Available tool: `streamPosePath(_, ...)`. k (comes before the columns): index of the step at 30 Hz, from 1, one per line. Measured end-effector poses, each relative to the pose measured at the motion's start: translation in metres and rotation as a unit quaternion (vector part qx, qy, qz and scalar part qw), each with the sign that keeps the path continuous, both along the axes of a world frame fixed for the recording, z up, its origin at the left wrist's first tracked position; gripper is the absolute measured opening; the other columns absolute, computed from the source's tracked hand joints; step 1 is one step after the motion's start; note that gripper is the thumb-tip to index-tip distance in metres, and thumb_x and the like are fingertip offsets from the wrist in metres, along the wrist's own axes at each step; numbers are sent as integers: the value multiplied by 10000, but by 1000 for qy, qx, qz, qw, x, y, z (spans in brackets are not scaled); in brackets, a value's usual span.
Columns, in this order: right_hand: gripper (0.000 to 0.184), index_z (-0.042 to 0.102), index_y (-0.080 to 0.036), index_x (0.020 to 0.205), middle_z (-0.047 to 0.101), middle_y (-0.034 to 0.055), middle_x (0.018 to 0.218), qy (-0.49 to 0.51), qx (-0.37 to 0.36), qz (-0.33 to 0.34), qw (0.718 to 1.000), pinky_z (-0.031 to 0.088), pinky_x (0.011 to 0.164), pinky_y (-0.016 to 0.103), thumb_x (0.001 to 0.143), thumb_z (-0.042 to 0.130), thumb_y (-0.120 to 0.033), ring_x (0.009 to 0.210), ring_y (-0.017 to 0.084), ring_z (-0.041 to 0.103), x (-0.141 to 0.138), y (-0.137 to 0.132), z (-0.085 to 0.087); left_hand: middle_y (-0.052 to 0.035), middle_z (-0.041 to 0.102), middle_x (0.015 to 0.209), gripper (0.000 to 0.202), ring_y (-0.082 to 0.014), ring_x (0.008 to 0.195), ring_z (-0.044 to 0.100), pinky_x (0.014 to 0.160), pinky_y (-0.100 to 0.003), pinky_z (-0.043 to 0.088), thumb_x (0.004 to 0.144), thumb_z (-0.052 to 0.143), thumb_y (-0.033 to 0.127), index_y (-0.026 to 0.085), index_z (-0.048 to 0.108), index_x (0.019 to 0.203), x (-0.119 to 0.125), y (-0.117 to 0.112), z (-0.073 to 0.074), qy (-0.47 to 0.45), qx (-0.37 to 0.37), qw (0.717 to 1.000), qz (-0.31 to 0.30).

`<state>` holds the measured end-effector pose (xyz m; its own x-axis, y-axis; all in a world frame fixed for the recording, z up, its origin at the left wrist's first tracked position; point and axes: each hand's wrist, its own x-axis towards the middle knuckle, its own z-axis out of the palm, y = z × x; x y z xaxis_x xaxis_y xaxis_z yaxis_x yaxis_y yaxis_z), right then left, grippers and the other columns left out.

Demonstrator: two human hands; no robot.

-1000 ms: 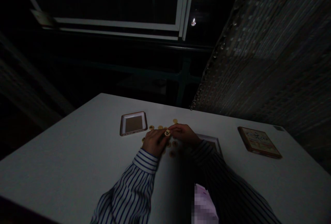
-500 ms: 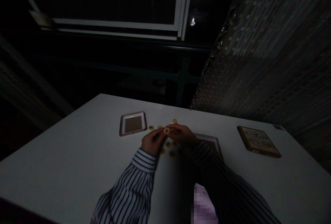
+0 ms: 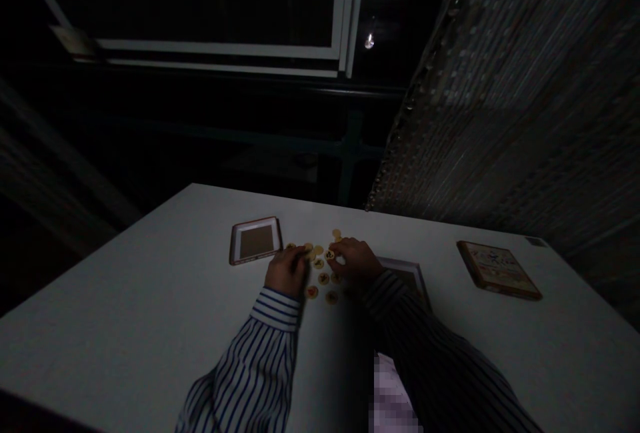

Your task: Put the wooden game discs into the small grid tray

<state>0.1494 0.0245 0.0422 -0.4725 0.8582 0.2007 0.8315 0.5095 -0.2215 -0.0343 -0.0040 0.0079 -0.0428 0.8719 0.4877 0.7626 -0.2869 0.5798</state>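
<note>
Several small round yellow tokens lie scattered on the white table between my hands. My left hand rests on the table with fingers curled, its fingertips at the tokens near the red-framed tray. My right hand is curled too and pinches one round token just above the table. Both arms wear striped sleeves. The light is dim, so the marks on the tokens cannot be read.
A second framed tray lies partly under my right forearm. A flat orange-brown box sits at the table's right side. Behind the table are a dark window frame and a woven blind on the right.
My hands have parted and lowered toward the table. The token held up between both hands is now in the right hand alone; the left hand moved left and down to the tokens.
</note>
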Motion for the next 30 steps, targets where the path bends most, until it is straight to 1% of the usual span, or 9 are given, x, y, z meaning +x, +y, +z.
streamPosePath(2,297,590,-214,984,597,65,966,-42,4,-13,999,353,767,324,768,471,-381,922,205,507,0,-1,0,-66,657,950,243,-205,913,581,834,-356,451,753,468,234,177,627,928,-3,1,-1,60,-8,998,5)
streamPosePath(5,302,587,-220,986,576,74,989,-79,-1,-23,997,350,758,337,781,447,-392,934,217,487,0,-3,0,-67,653,943,243,-214,898,574,814,-358,442,741,471,230,181,629,920,-3,2,-2,120,-26,992,8)
streamPosePath(8,303,589,-219,978,559,82,1011,-97,-15,-34,995,345,766,348,784,440,-399,955,223,469,0,-4,0,-56,657,927,231,-213,889,569,809,-355,428,744,469,242,199,633,901,-2,2,-3,147,-33,989,5)
streamPosePath(12,300,601,-225,970,551,87,1004,-108,-30,-37,993,345,772,358,777,452,-400,965,228,462,0,-5,0,-57,653,950,244,-216,910,563,816,-355,414,759,457,264,204,627,922,-2,2,-1,169,-49,984,-10)
streamPosePath(18,293,617,-224,946,557,93,993,-97,-16,-35,995,343,767,371,775,450,-394,959,232,468,0,-6,-1,-56,658,927,237,-203,886,572,796,-327,410,761,454,250,206,636,907,5,1,9,191,-65,979,-5)
streamPosePath(24,310,612,-208,929,561,92,975,-77,-3,-42,996,334,769,371,786,421,-406,951,228,470,0,-8,2,-66,649,883,236,-208,855,571,754,-322,393,765,457,270,212,644,895,15,0,25,224,-101,969,20)
streamPosePath(27,290,608,-206,932,562,89,971,-66,5,-44,997,329,769,355,780,431,-378,948,222,470,-1,-9,3,-68,648,840,235,-218,839,573,719,-326,390,776,437,288,220,649,853,19,0,33,252,-115,960,34)
streamPosePath(30,281,600,-204,953,565,86,963,-54,10,-45,997,325,763,350,771,442,-350,944,222,471,-2,-10,3,-81,649,813,249,-232,841,576,708,-338,387,788,417,296,218,653,799,24,0,36,275,-122,953,45)
